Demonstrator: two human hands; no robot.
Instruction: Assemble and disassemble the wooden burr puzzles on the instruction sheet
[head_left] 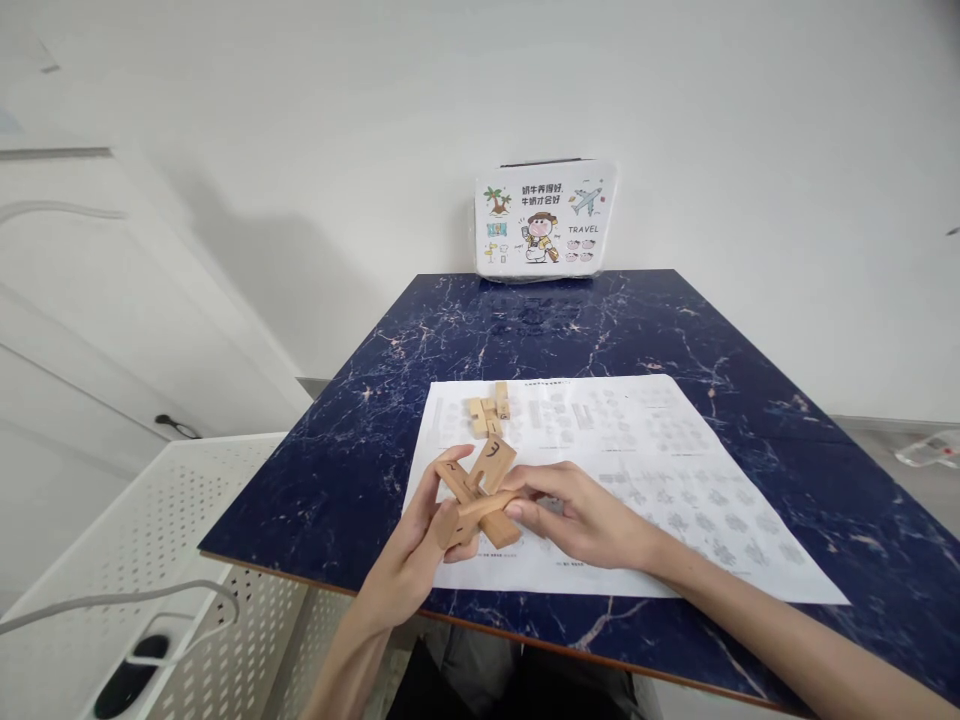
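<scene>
Several notched wooden puzzle pieces [480,497], crossed and fitted partly together, are held above a printed sheet near the table's front edge. My left hand [424,530] is wrapped round their left side, thumb on the near piece. My right hand [566,505] pinches the right end of one piece between thumb and fingers. Dark handwritten marks show on the wood. Just beyond, more notched wooden blocks [487,408] lie on the instruction sheet [637,450], which carries small assembly drawings. The hands hide part of how the held pieces interlock.
The sheet lies on a dark blue marbled table [360,430]. A white case with cartoon prints [546,220] stands at its back edge against the wall. To the left is a white perforated unit [225,500] with a cable and a black object [133,678].
</scene>
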